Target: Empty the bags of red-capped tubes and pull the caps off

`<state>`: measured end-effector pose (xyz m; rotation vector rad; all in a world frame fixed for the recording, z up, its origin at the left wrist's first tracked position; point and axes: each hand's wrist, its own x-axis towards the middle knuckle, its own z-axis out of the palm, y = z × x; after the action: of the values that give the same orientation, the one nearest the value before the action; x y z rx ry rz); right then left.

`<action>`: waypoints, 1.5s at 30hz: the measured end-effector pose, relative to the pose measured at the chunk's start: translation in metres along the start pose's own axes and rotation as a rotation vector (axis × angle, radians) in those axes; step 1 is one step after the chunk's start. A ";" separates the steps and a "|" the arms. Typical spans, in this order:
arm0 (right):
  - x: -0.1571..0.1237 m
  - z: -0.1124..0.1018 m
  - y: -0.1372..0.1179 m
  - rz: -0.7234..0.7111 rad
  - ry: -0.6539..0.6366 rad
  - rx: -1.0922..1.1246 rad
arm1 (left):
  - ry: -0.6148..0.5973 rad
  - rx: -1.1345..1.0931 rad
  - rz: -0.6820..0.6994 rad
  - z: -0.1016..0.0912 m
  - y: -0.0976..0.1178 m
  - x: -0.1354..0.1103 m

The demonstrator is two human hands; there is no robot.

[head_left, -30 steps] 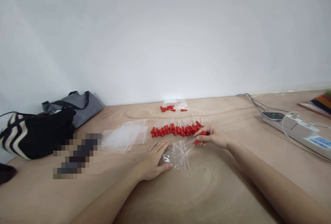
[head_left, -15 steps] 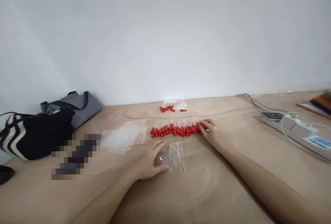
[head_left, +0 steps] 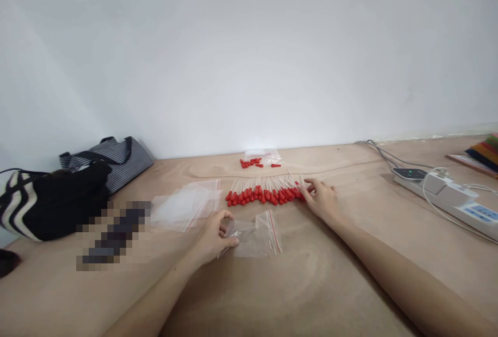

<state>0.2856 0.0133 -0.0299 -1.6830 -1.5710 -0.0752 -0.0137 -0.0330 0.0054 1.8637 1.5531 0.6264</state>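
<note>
A row of droppers with red rubber bulbs (head_left: 259, 195) and thin clear stems lies across the table, stems pointing to the wall. At its right end is my right hand (head_left: 319, 197), thumb and forefinger against the last bulbs, a gap showing between thumb and fingers. A clear zip bag (head_left: 252, 241) with a red seal line lies flat in front of the row. My left hand (head_left: 216, 236) is at the bag's left end, thumb and forefinger apart, the thumb touching the plastic and the other fingers curled.
Several flat zip bags (head_left: 187, 203) are stacked left of the row. Near the wall, more red-bulbed droppers (head_left: 251, 163) lie by another bag. Cloth bags (head_left: 73, 197) stand at left beside a blurred patch. A power strip (head_left: 455, 197) with cables lies at right.
My left hand has drawn back to the left and uncovered more of the zip bag, which has shifted slightly. My right hand has moved a little rightward at the row's end.
</note>
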 end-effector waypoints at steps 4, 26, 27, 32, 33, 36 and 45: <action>0.003 0.003 0.006 0.039 -0.149 0.185 | -0.103 -0.132 -0.025 -0.003 0.005 0.003; 0.008 0.012 0.025 0.113 -0.064 0.272 | 0.414 0.280 0.048 -0.111 -0.074 0.063; 0.007 0.012 0.024 0.116 -0.062 0.271 | 0.405 0.409 0.056 -0.107 -0.072 0.065; 0.007 0.012 0.023 0.120 -0.067 0.275 | 0.347 0.706 -0.086 -0.081 -0.055 0.072; 0.007 0.012 0.023 0.120 -0.068 0.276 | 0.338 0.716 -0.122 -0.077 -0.052 0.075; 0.006 0.012 0.022 0.124 -0.063 0.278 | 0.273 0.737 -0.213 -0.064 -0.049 0.082; 0.004 0.011 0.022 0.079 -0.054 0.282 | 0.094 0.779 -0.259 -0.049 -0.055 0.084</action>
<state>0.3001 0.0255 -0.0465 -1.5321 -1.4760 0.2239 -0.0694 0.0629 -0.0036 2.1085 2.2697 -0.0388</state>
